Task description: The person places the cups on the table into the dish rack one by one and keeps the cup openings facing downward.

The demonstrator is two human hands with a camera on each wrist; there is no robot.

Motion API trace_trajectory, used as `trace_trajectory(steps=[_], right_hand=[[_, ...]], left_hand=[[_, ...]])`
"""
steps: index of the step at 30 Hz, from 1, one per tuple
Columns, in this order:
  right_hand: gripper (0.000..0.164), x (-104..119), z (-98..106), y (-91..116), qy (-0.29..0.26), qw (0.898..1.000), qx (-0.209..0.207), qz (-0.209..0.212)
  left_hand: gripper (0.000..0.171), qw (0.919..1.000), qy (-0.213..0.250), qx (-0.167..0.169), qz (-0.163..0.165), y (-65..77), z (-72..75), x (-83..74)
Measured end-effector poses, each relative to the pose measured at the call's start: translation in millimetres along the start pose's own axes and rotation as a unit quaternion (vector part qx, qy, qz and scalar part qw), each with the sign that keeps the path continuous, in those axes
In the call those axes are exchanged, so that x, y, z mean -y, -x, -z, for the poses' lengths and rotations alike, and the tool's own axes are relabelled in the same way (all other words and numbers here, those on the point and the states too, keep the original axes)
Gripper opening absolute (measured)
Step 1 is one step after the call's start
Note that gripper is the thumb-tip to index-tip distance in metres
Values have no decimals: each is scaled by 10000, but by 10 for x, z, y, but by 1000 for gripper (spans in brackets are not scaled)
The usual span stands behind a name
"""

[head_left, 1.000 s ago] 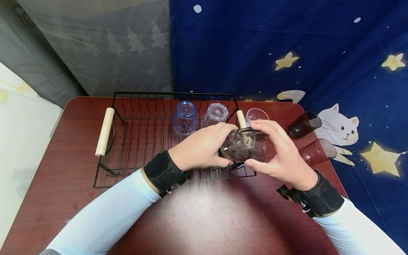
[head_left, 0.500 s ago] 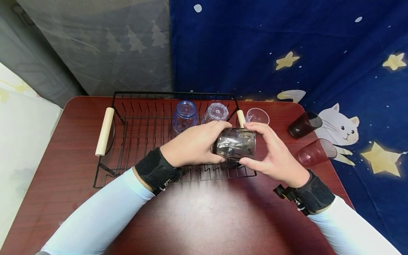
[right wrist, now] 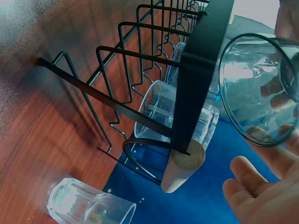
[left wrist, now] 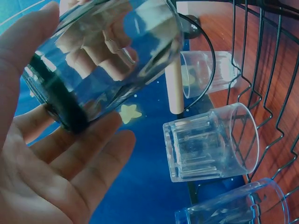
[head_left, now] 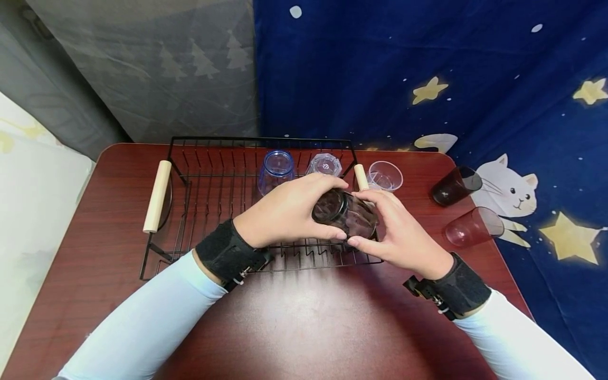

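A dark, see-through faceted drinking glass (head_left: 357, 215) is held tilted above the right part of the black wire dish rack (head_left: 204, 198). My left hand (head_left: 287, 211) grips it around the base end, which faces up and left. At the rim end, my right hand (head_left: 401, 232) pinches it between thumb and fingers. The right wrist view shows the glass's mouth (right wrist: 223, 88) tipped downward beside the rack frame. Behind my hands, a blue-tinted glass (head_left: 277, 166) and a clear faceted glass (head_left: 324, 164) stand upside down in the rack.
Outside the rack's right wooden handle (head_left: 361, 177) is a clear cup (head_left: 386, 177), mouth up. Farther right stand a dark tumbler (head_left: 453, 187) and a reddish tumbler (head_left: 472, 227) near the table edge. Another wooden handle (head_left: 157, 196) caps the rack's left end.
Both hands have shifted left with the dark glass. It has turned from lying roughly sideways to base up, rim lower right. The glasses in the rack and the other cups stay put.
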State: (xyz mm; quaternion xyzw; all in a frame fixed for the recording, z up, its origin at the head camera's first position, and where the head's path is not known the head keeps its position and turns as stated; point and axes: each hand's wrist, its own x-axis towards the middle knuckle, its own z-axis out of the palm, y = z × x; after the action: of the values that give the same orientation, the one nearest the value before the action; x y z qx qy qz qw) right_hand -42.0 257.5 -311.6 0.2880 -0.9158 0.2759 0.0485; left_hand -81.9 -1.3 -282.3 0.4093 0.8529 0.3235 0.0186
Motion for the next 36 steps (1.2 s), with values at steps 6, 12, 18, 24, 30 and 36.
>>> trace_trajectory(steps=[6,12,18,24,30,36], right_hand=[[76,47,-20,-34,118,9995,249,-147],[70,22,-3,-19,306,9989,318,-160],[64,-44,77,39,335,9987,149,-365],[61,-80,90,74,313,9985,93,-442],[60,-93,72,99,321,9981,147,-500],[60,-111,62,137,288,9978,167,-565]], left_hand=[[72,9999,-26,-120,-40,-30,-4,-23],[66,9999,-110,-49,-23,-64,-20,-31],[64,9991,-320,245,120,-98,-61,-3],[64,9956,-613,628,324,-120,-129,27],[62,9921,-794,844,487,-145,-199,48],[63,9896,-776,1061,589,-184,-253,66]])
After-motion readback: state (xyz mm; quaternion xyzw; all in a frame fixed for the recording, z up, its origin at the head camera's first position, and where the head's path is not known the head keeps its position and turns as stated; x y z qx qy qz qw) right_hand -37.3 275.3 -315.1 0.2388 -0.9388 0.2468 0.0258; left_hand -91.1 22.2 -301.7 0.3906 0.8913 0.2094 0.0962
